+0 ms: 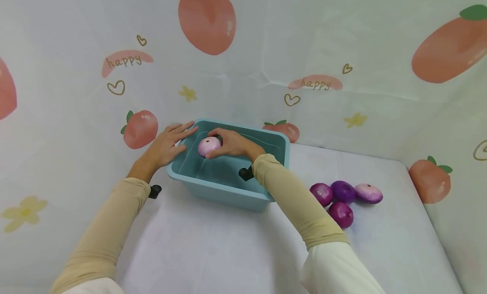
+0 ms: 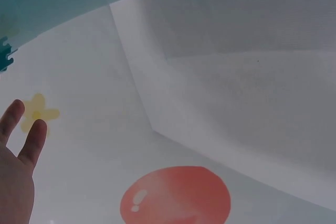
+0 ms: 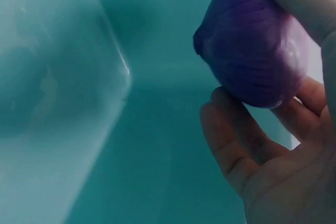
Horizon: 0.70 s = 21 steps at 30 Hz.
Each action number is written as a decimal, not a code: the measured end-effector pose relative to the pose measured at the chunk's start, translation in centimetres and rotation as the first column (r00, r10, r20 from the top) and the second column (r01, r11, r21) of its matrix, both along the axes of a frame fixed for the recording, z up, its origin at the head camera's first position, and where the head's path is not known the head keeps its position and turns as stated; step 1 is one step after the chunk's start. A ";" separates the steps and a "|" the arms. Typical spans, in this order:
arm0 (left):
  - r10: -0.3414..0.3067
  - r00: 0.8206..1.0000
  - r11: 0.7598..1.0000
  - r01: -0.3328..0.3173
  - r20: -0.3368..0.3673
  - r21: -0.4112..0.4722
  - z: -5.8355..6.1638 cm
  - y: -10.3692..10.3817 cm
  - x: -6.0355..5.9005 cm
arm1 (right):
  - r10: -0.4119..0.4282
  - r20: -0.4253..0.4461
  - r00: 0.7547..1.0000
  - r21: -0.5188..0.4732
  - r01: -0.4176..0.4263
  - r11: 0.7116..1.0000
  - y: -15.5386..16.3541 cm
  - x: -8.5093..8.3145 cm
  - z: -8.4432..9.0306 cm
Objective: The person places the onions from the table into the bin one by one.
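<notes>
The purple onion (image 1: 209,146) sat in the right hand (image 1: 232,144), fingers and thumb curled round it, held inside the teal tub (image 1: 228,192) near its far left corner; whether it touched the bottom could not be told. In the right wrist view the onion (image 3: 252,51) showed deep purple with a pale patch, the fingers (image 3: 236,145) cupped under it and the tub's wall (image 3: 63,103) glossy behind. The left hand (image 1: 167,144) lay flat with straight fingers on the tub's far left rim, gripping nothing; in the left wrist view just two fingertips (image 2: 32,135) showed against the printed cloth. The tub stood on a table (image 1: 213,251) covered in pale, faintly bluish-white cloth, and its far side sat close to the back wall. To the right of the tub, apart from it, four more onions (image 1: 344,196) lay in a tight cluster on the cloth, one of them paler than the rest. Around the table on three sides hung a light backdrop (image 1: 266,53) printed with red tomatoes, yellow flowers, small hearts and the word "happy". Both arms wore tan sleeves (image 1: 296,201).
</notes>
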<state>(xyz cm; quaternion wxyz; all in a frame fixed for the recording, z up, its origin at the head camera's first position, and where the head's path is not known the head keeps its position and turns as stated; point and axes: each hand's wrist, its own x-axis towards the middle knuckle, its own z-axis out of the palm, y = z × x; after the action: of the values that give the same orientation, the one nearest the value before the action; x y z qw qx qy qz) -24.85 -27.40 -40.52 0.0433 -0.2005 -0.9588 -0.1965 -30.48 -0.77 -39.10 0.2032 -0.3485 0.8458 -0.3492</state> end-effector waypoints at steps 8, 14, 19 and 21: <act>-0.004 1.000 0.999 0.004 0.005 0.051 -0.7 0.1 0.0 | 0.057 -0.046 0.997 0.132 -0.051 0.990 -1.7 -0.7 -1.6; -0.003 1.000 0.996 0.003 0.001 0.087 -1.1 -0.1 -0.2 | 0.077 -0.037 0.996 0.198 -0.068 0.978 -1.4 -0.7 -2.7; -0.001 1.000 0.995 0.000 0.011 0.103 -0.8 -0.1 -0.3 | 0.073 -0.024 0.997 0.252 -0.065 0.965 -1.4 -1.0 -3.5; -0.005 1.000 0.994 0.004 0.007 0.110 -0.8 -0.1 -0.3 | 0.063 -0.020 0.998 0.251 -0.056 0.966 -1.4 -1.1 -3.8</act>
<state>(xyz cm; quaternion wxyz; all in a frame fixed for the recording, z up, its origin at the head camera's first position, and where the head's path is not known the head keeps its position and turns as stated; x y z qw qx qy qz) -25.14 -27.50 -41.31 0.0503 -0.1992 -0.9463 -0.2498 -31.61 -2.17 -42.92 0.2439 -0.3504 0.8749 -0.2287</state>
